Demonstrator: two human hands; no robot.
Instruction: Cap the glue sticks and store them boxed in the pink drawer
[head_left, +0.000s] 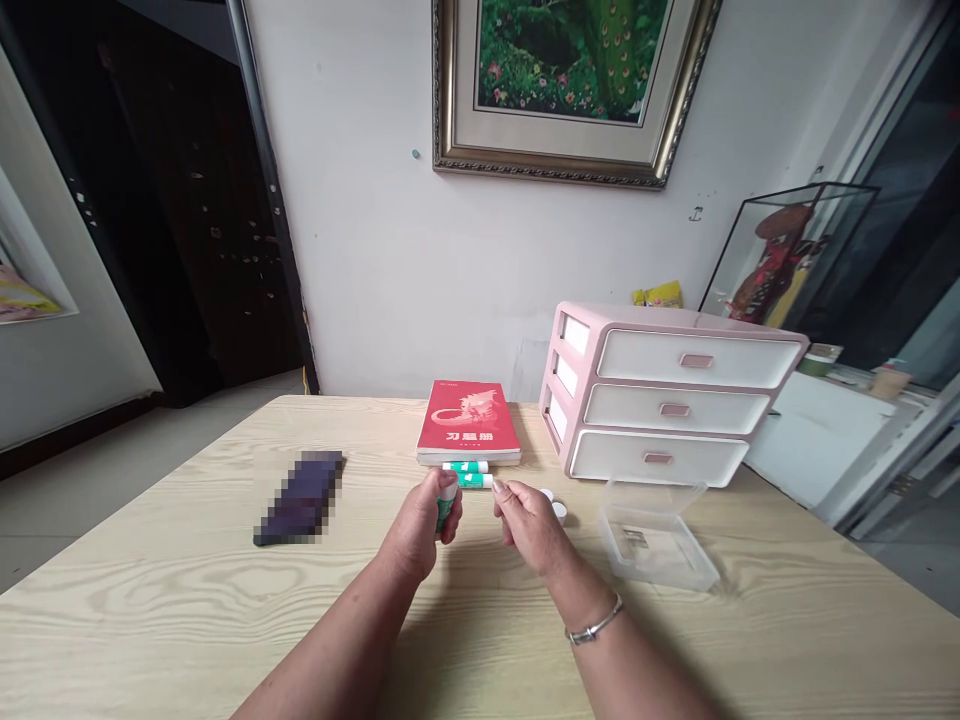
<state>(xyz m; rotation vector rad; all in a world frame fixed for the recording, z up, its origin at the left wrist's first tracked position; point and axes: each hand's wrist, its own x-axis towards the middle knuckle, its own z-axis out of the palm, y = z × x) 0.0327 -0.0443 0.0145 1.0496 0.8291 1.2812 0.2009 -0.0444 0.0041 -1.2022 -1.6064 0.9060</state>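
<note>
My left hand [424, 525] is closed round a green and white glue stick [447, 508], held upright above the wooden table [187, 600]. My right hand [529, 525] is beside it, fingers curled and pinched, touching the end of a second glue stick [475, 481] that lies on the table. A third glue stick [465, 466] lies just behind, against the front edge of a red book [469, 420]. Two white caps [553, 503] rest on the table by my right hand.
A pink and white three-drawer organiser [660, 405] stands at the back right. A clear plastic box [656, 535] sits in front of it. A dark flat object, blurred out [300, 495], lies to the left. A framed picture [570, 80] hangs on the wall.
</note>
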